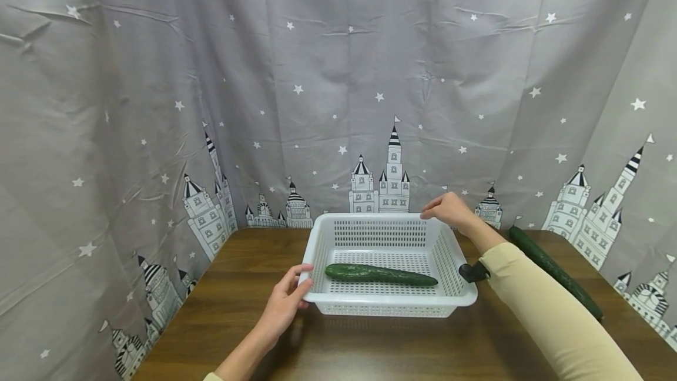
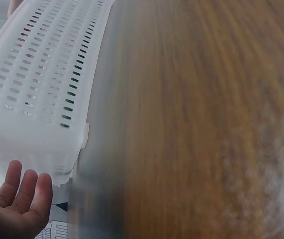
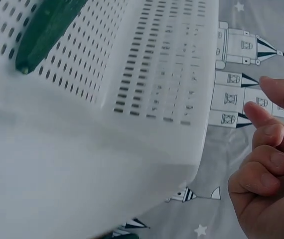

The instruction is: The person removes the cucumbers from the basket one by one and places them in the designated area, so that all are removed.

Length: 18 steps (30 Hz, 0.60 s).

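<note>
A white slotted plastic basket (image 1: 388, 300) stands in the middle, with a dark green cucumber (image 1: 378, 275) lying lengthwise inside. My left hand (image 1: 285, 298) grips the rim at its front left corner, thumb and forefinger at the edge. In the left wrist view, three outstretched fingers (image 2: 41, 196) show beside the basket's corner; the thumb is out of sight there. My right hand (image 1: 452, 211) is at the far right rim, holding nothing. A gap between its bent fingers (image 3: 276, 159) and the basket shows in the right wrist view.
A second cucumber (image 1: 555, 272) lies on the brown wooden table (image 1: 222, 316) at the right, partly behind the right sleeve (image 1: 550, 310). Grey curtains (image 1: 338, 75) with stars and castles hang close behind the table. A black device (image 1: 474, 272) sits at the right wrist.
</note>
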{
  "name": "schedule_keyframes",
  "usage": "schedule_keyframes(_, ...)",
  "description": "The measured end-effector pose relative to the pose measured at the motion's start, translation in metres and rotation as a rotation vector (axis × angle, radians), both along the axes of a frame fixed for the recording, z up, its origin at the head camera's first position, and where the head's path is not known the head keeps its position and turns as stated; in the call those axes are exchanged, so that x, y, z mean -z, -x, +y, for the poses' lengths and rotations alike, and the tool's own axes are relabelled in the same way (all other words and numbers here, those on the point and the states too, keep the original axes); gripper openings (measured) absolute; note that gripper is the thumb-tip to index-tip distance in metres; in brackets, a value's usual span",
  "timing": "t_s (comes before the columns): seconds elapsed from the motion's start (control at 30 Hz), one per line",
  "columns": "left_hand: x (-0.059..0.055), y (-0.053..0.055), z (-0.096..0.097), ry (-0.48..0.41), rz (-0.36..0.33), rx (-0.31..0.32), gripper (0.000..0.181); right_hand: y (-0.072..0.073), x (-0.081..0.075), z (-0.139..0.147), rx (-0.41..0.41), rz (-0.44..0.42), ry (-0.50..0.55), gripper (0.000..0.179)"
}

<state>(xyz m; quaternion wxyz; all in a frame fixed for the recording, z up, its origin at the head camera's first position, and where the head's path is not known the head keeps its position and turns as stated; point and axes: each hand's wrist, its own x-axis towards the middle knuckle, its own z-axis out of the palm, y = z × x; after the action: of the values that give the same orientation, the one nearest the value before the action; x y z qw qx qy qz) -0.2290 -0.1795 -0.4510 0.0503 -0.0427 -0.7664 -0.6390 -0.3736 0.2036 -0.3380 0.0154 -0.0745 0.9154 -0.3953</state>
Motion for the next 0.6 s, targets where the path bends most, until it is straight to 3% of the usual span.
schedule_keyframes(0.33, 0.001, 0.001, -0.002, -0.013, -0.003, 0.0, 0.031, 0.013, 0.007, -0.019, -0.054, -0.143, 0.095, 0.038)
schedule_keyframes(0.6, -0.001, 0.001, 0.002, 0.007, 0.013, 0.008, 0.033, 0.016, 0.012, -0.031, -0.104, -0.181, 0.119, 0.037)
